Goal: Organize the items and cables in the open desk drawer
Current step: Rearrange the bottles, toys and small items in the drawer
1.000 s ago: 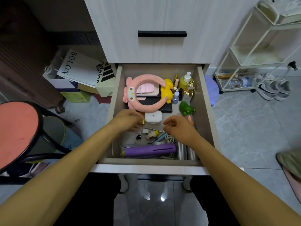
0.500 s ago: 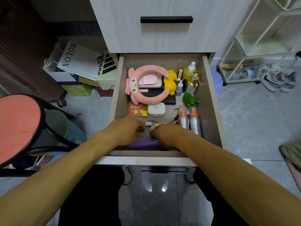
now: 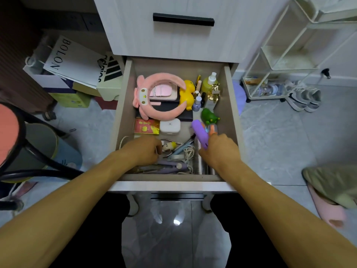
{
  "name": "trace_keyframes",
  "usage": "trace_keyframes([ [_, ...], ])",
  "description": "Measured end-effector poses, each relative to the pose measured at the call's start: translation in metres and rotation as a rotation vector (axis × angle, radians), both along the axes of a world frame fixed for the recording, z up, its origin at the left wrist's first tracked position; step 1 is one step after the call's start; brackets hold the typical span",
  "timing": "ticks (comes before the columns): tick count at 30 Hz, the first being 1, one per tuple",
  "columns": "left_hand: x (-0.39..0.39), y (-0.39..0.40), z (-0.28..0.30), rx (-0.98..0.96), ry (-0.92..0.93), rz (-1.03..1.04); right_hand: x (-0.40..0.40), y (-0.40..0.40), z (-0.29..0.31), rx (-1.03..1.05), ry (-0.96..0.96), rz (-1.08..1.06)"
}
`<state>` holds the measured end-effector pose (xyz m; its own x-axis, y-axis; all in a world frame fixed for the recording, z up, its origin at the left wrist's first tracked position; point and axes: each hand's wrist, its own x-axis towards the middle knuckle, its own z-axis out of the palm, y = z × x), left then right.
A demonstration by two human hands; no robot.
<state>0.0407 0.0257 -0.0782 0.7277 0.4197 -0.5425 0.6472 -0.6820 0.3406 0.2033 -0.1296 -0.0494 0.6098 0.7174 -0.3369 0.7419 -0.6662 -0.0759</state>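
Observation:
The open drawer (image 3: 123, 105) holds a pink plush headband (image 3: 154, 101), a yellow duck (image 3: 187, 93), a green toy (image 3: 209, 117), a white case (image 3: 170, 127), a red packet (image 3: 146, 126), bottles (image 3: 210, 82) and tangled white cables (image 3: 188, 151). My right hand (image 3: 220, 149) grips a purple cylinder (image 3: 200, 132), lifted and pointing toward the back over two silver cans (image 3: 204, 167). Fingers curled, my left hand (image 3: 143, 149) rests low at the drawer's front left beside a small yellow figure (image 3: 168, 146). A lilac flat tool (image 3: 170, 167) lies along the front wall.
A black stool with a red seat (image 3: 7, 132) stands at the left. Paper bags and boxes (image 3: 73, 62) sit left of the drawer. A white wire rack (image 3: 286, 60) and shoes (image 3: 305, 97) are at the right. The closed upper drawer's black handle (image 3: 183, 19) is above.
My right hand has picked up the purple cylinder from the drawer's front and swung it upright toward the right side. My left hand stayed at the front left.

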Motion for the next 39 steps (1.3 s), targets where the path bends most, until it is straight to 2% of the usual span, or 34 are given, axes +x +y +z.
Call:
trace_keyframes([
  [4, 0.003, -0.001, -0.008, -0.014, 0.106, -0.04, -0.003, 0.0, -0.006, -0.234, -0.127, 0.109],
  [7, 0.007, -0.001, -0.01, -0.014, 0.153, -0.071, -0.006, 0.0, -0.008, -0.351, -0.144, 0.168],
  [14, 0.021, -0.018, -0.02, 0.038, 0.262, -0.221, 0.0, 0.008, -0.005, -0.443, -0.158, 0.23],
  [17, 0.021, -0.017, -0.021, 0.004, 0.279, -0.257, 0.003, 0.007, -0.009, -0.333, -0.106, 0.153],
  [21, 0.011, -0.01, -0.012, -0.085, 0.177, -0.193, 0.01, 0.001, -0.021, 0.023, 0.211, -0.004],
  [23, 0.004, -0.005, -0.007, -0.067, 0.1, -0.15, 0.015, 0.002, -0.022, 0.156, 0.351, 0.09],
  [25, -0.003, 0.0, -0.003, -0.047, -0.009, -0.106, 0.015, 0.004, -0.022, 0.165, 0.443, 0.284],
  [27, -0.009, -0.001, 0.003, -0.044, -0.149, -0.063, 0.009, 0.005, -0.026, 0.163, 0.517, 0.381],
  [30, -0.013, -0.006, 0.012, -0.04, -0.291, -0.008, 0.004, 0.005, -0.029, 0.282, 0.667, 0.274],
  [35, -0.018, -0.001, 0.015, -0.075, -0.429, 0.164, -0.007, 0.012, -0.011, 0.517, 0.736, 0.127],
  [39, -0.013, -0.002, 0.019, -0.079, -0.325, 0.182, -0.007, 0.011, 0.002, 0.619, 0.706, 0.051],
])
